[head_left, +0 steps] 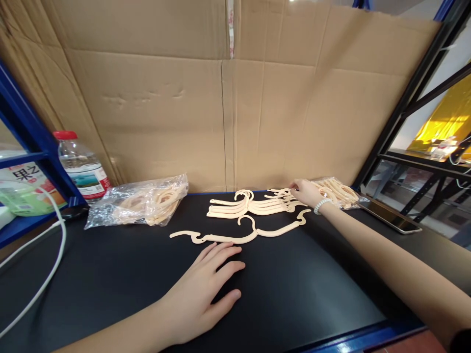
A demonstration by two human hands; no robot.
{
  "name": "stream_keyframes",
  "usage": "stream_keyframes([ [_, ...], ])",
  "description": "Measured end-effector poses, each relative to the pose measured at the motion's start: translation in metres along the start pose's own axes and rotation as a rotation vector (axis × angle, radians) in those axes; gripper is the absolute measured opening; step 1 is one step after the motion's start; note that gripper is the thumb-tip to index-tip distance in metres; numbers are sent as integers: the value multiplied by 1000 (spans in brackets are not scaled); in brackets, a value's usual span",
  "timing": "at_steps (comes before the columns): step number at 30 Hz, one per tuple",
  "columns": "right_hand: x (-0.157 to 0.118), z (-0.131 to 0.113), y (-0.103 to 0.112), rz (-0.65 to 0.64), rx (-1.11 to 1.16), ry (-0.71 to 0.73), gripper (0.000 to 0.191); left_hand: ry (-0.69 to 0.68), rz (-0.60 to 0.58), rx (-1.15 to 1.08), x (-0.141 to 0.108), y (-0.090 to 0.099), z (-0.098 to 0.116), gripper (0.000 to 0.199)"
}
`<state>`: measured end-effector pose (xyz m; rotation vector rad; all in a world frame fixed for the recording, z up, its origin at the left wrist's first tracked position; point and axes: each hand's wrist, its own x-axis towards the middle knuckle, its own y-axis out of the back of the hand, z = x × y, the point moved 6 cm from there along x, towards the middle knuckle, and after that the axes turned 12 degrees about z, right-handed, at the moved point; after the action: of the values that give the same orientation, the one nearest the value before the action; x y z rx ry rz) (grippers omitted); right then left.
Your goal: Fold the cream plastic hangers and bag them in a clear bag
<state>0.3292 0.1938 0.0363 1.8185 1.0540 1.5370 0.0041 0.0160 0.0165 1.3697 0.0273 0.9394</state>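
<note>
Flat on the black table, my left hand (202, 289) has its fingers spread, just in front of a cream hanger (235, 239) with both arms unfolded. Behind that hanger lies a group of several cream hangers (253, 208), their hooks together. My right hand (307, 191), with a beaded bracelet at the wrist, reaches to small cream pieces (281, 193) at the right end of the group. Its fingertips are bent down at these pieces, and whether they grip one is too small to tell.
A clear bag of cream hangers (147, 201) lies at the left, another bag (336, 192) beyond my right wrist. A bottle (83, 169) and a white cable (61, 245) are at the left, a phone (392, 215) at the right. Cardboard (165, 113) stands behind.
</note>
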Motion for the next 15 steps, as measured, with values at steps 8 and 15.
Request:
stream_keyframes([
  [8, 18, 0, -28, -202, -197, 30, 20, 15, -50, -11, 2, -1, -2, 33],
  [15, 13, -17, -21, -76, -154, 42, 16, -4, -72, -8, 3, 0, -3, 31],
])
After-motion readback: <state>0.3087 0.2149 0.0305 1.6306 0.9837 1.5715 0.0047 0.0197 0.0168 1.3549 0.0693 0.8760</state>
